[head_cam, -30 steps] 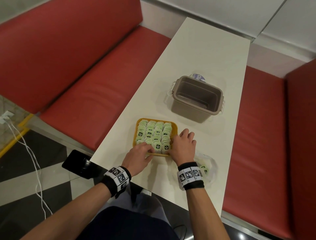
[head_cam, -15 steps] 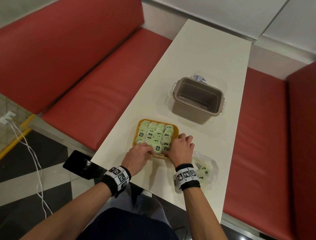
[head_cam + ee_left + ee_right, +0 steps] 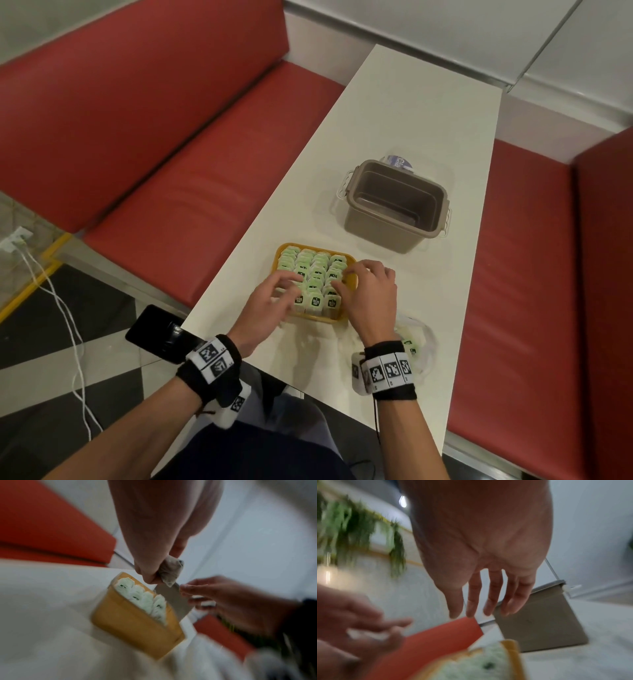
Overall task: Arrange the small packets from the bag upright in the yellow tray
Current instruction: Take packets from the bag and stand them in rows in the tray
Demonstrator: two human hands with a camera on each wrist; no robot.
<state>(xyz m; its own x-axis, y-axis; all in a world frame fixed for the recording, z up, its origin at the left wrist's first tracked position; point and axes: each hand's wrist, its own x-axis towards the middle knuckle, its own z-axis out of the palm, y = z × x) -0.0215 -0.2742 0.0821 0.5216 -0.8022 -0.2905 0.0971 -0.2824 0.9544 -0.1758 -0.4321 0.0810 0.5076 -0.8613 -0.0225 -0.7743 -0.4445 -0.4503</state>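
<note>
The yellow tray [image 3: 318, 319] sits near the table's front edge, packed with rows of upright pale-green packets [image 3: 315, 270]. My left hand [image 3: 286, 287] hovers over the tray's left side. In the left wrist view my left hand [image 3: 154, 568] pinches one crumpled packet [image 3: 171, 570] above the tray [image 3: 133, 626]. My right hand [image 3: 356, 277] is over the tray's right edge, and in the right wrist view my right hand [image 3: 479, 609] has its fingers straight and holds nothing. The clear bag [image 3: 424, 342] with a few packets lies behind my right wrist.
An empty grey-brown bin [image 3: 394, 205] with handles stands just beyond the tray, with a small blue-and-white object behind it. A black phone [image 3: 157, 334] juts past the table's near left corner. Red benches flank the narrow white table [image 3: 411, 120].
Both hands have lifted off the tray's front row and moved farther over the tray. The left hand's fingers have spread out and are blurred with motion.
</note>
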